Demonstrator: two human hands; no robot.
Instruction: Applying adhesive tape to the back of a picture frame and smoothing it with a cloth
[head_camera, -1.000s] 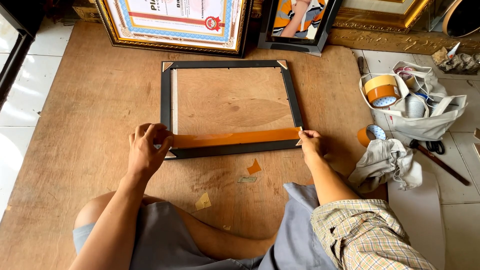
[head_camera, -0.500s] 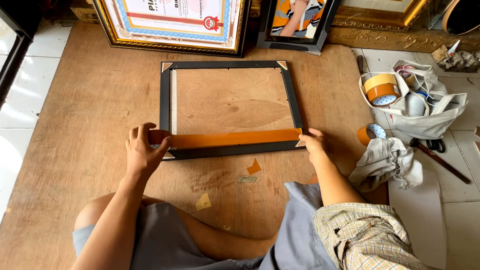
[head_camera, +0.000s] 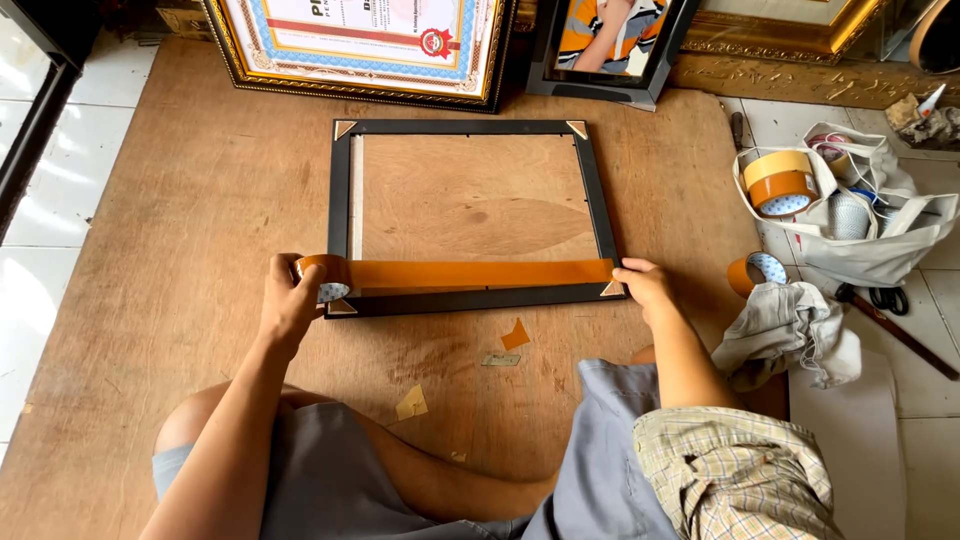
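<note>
Brown tape (head_camera: 470, 273) stretches across the frame (head_camera: 345, 200); left hand (head_camera: 290, 300) grips the roll (head_camera: 325, 275), right hand (head_camera: 645, 283) presses its end flat.

the picture frame (head_camera: 471, 128) is black with brass-coloured corner pieces, its backing plain brown wood grain. the tape strip (head_camera: 480, 273) across it is glossy orange-brown, like the tape roll (head_camera: 322, 275). the board (head_camera: 180, 200) underneath is reddish brown. the shorts (head_camera: 330, 470) are grey, the cloth (head_camera: 735, 475) checked beige.
</note>
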